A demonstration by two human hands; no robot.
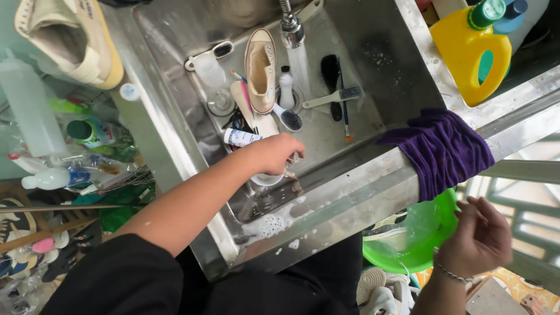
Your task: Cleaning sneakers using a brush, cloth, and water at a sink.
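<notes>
**A:** ok going left to right, using the sink [373, 76] as the landmark. Left of it there's a cream shoe [67, 41] up on the ledge and a mess of bottles [35, 111]. Inside the sink: another shoe [261, 70] lying under the tap [291, 26], water running, a few brushes [335, 96] and a small tube [240, 137] around it.

**B:** and the hands?

**A:** left hand [274, 153] is down in the near corner of the sink, fingers curled over a small white cup [267, 178]. Can't tell how tight, the knuckles hide the grip. Right hand [479, 239] is outside the sink, below its front rim, fingers loosely spread by a green basin [415, 233], not pinching anything I can see.

**B:** cup tricky to handle?

**A:** I'd guess light and stiff but slick, there's suds all along the front rim. Gripping around the rim looks safest. Purple cloth [443, 149] draped over the sink's right front edge, yellow jug [469, 49] beyond its right side.
</notes>
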